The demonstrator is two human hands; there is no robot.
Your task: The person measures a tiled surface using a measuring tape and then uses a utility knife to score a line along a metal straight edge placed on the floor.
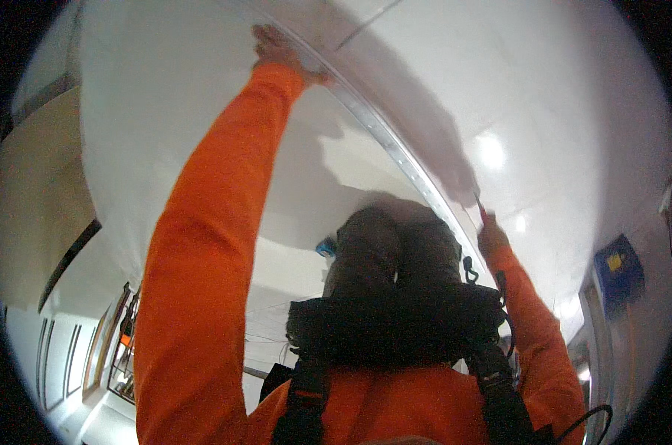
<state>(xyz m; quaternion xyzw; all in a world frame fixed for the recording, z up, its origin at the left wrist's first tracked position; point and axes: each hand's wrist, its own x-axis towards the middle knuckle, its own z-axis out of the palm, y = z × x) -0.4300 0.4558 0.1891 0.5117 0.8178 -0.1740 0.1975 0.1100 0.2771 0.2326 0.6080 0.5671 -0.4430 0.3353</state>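
Overhead, item one: a long metal track (395,152), pale and ribbed, running diagonally across the white ceiling (558,111) from upper middle down toward the right.

Item two: left hand (276,48), raised high on an orange sleeve (202,245), pressed up against the track near its upper end. Fingers lie close together and flat on the metal; the thumb juts out to the right along the track's edge.

Item three: right hand (492,239), also in an orange sleeve, lifted to the lower stretch of the same track. Fingers curled and pinching a thin red tool (482,210), whose tip points up at the track. Whether the tip touches the metal cannot be told.

Item four: dark, blurred headgear (395,259) and black straps (499,393) between the two arms, filling the lower middle.

Item five: blue box (618,271) with a yellow patch, fixed on the wall at the right. Bright light reflection on the ceiling above the right hand.

Item six: dark-framed panels (69,356) at lower left, well apart from both hands.
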